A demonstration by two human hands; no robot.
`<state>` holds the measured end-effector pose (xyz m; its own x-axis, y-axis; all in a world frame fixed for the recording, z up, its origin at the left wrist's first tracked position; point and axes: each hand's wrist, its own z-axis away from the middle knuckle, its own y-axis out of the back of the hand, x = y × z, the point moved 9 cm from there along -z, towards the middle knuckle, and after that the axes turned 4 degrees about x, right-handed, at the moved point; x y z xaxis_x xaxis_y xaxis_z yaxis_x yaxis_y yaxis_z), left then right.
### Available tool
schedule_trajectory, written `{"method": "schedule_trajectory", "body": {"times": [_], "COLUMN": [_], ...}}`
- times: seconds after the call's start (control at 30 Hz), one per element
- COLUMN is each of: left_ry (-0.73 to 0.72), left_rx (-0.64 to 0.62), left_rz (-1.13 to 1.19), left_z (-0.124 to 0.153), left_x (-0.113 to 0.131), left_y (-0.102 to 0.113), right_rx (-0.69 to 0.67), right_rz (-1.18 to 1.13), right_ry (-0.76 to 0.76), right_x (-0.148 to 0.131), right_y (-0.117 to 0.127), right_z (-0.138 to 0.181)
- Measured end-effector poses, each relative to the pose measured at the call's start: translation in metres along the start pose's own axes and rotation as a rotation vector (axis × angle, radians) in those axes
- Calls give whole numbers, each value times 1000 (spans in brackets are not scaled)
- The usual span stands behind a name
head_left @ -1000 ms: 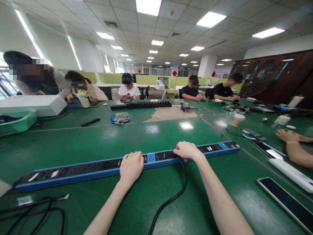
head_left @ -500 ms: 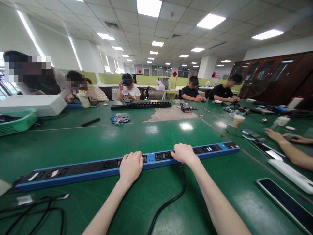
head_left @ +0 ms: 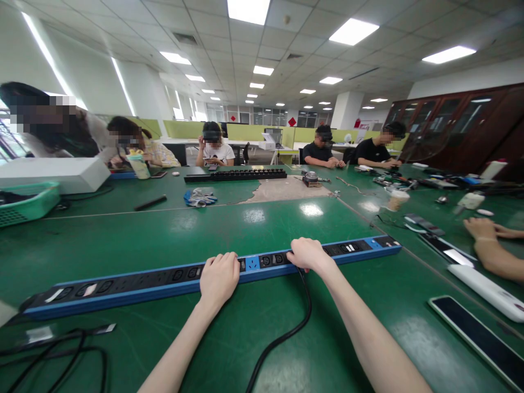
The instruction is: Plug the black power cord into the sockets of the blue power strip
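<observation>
A long blue and black power strip (head_left: 155,279) lies slantwise across the green table in front of me. My left hand (head_left: 220,275) is wrapped over the strip left of its middle, beside a blue socket (head_left: 252,263). My right hand (head_left: 308,254) is closed at the strip to the right of that socket. A black power cord (head_left: 308,305) comes out from under my right fingers and curves down toward me; its end is hidden by the hand, so how it sits against the strip cannot be seen.
A coiled black cable (head_left: 77,349) lies at the near left. A phone (head_left: 478,338) and a white bar-shaped device (head_left: 489,292) lie at the right. Gloves (head_left: 200,197), a green basket (head_left: 33,202) and another black strip (head_left: 237,176) are farther back. Several people sit around the table.
Both my hands, the power strip and the cord stay in place. A co-worker's hands at the right edge have drawn back to the right.
</observation>
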<state>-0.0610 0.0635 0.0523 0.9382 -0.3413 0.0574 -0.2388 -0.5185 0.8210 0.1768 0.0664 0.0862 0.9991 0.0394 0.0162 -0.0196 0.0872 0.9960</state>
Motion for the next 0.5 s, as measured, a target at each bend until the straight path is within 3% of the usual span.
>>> {"method": "schedule_trajectory", "body": {"times": [0.1, 0.33, 0.5], "left_ry": [0, -3, -4], "left_rx": [3, 6, 6], "left_rz": [-2, 0, -3], "left_z": [0, 0, 1], "left_x": [1, 0, 0], "left_y": [1, 2, 2], "right_rx": [-61, 112, 49], "right_rz": [-5, 41, -5], "right_ry": [13, -9, -14], "right_x": [-1, -1, 5], "right_y": [-2, 0, -3], "right_z": [-4, 6, 4]}}
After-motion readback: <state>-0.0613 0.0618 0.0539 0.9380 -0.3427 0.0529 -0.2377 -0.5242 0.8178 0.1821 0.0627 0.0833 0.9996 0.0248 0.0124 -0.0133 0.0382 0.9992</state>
